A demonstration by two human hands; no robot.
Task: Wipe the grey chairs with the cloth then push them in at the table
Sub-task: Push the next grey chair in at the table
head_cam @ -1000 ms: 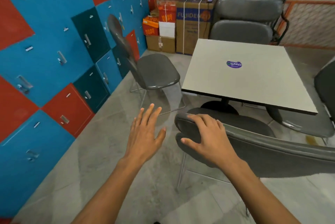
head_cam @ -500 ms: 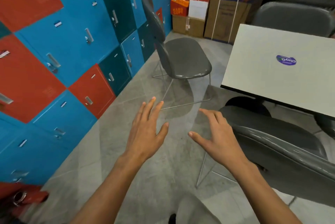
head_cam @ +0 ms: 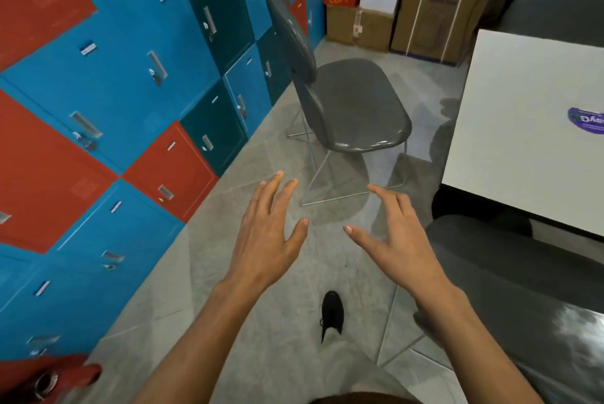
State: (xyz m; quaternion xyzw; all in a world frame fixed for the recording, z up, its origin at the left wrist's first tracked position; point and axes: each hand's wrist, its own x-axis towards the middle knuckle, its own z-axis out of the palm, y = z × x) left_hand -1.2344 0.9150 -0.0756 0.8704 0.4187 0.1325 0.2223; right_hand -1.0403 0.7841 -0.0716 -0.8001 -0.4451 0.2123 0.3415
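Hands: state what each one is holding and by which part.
Nothing is held. The left hand and right hand are both open over the floor, touching neither grey chair. No cloth shows.

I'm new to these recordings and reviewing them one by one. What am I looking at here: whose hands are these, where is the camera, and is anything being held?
No machine here: a person wears one wide-angle camera on the head, looking forward and down, so you see their own arms. The left hand and right hand are both out in front with spread fingers, holding nothing; no cloth shows. Ahead a grey chair stands on the floor, pulled out from the white table, beside a wall of blue and red lockers. Another grey chair is at lower right, its seat partly under the table. On the table only a purple sticker shows. Cardboard boxes are stacked behind.
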